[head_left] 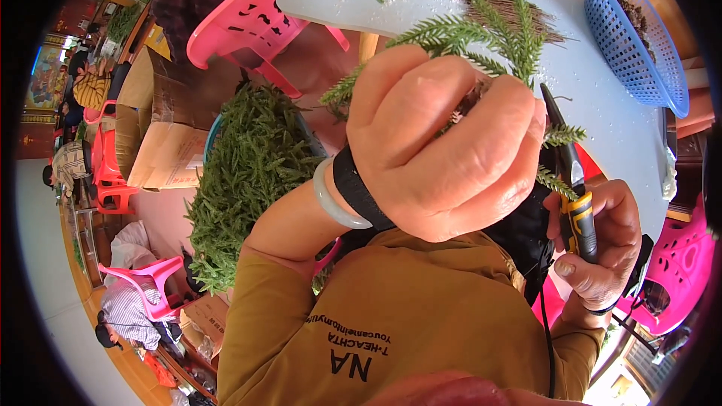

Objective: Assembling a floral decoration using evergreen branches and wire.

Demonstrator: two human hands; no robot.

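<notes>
My left hand (451, 143), with a pale bangle and a black strap at its wrist, is closed high in front of my chest. Its fingers wrap round a green needle-leaf sprig (519, 41), whose fronds stick out beyond the knuckles. Something brown and whitish shows between the fingers, too covered to name. Lower at the right, my right hand (613, 229) grips a pair of pliers (577, 225) with yellow and black handles. The dark jaws point up beside the sprig's side shoots, and whether they touch them I cannot tell.
A pale table (617, 154) carries white crumbs, a bundle of thin brown sticks (530, 21) and a blue basket (639, 45) of brown pieces. A heap of greenery (252, 180) fills a tub at my left, near a cardboard box (169, 135) and a pink chair (252, 26). People sit farther off.
</notes>
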